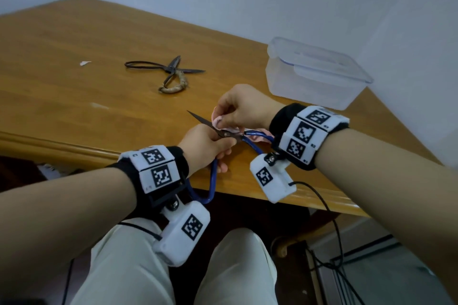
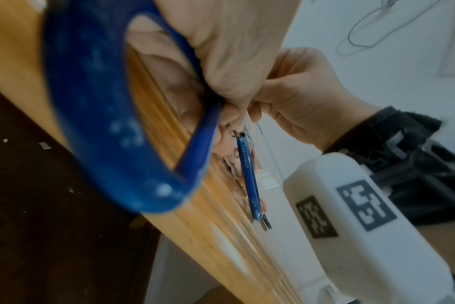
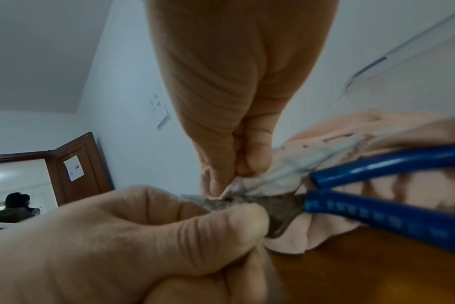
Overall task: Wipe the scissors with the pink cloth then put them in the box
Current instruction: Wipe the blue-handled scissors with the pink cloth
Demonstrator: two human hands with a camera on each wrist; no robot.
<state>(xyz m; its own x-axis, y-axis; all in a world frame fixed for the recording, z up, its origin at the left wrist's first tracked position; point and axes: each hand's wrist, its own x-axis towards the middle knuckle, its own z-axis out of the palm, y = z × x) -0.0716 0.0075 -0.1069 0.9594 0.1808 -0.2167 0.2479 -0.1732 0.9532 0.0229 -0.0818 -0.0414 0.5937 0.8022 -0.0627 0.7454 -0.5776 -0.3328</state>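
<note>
Blue-handled scissors (image 1: 224, 134) are lying low over the near edge of the wooden table (image 1: 74, 39), held between both hands. Left hand (image 1: 205, 148) is gripping them at the pivot, thumb curled onto the metal just behind the screw, other fingers closing around one blue loop that hangs off the table edge toward the lap. Right hand (image 1: 241, 106) is coming down from above, thumb and forefinger pinching a fold of the pink cloth (image 1: 219, 121) against the blade close to the pivot; the rest of the cloth is bunching under the second blue handle.

Long axis is running from the dark tip, pointing away and to the left, back through the pivot to the handles on the near right. The cloth pinch is sitting on the tip side of the left grip, so bare blade is stretching away-left from it. Judging from that, a wipe would be travelling outward along the axis toward the point, away from the left fingers.

Clear plastic box (image 1: 314, 74) is standing far right by the wall, lid resting on top; whether it is latched, cannot tell. Right hand is the nearer one to it. Second pair, old dark metal scissors (image 1: 164, 73), is lying open mid-table, well apart from both hands.
</note>
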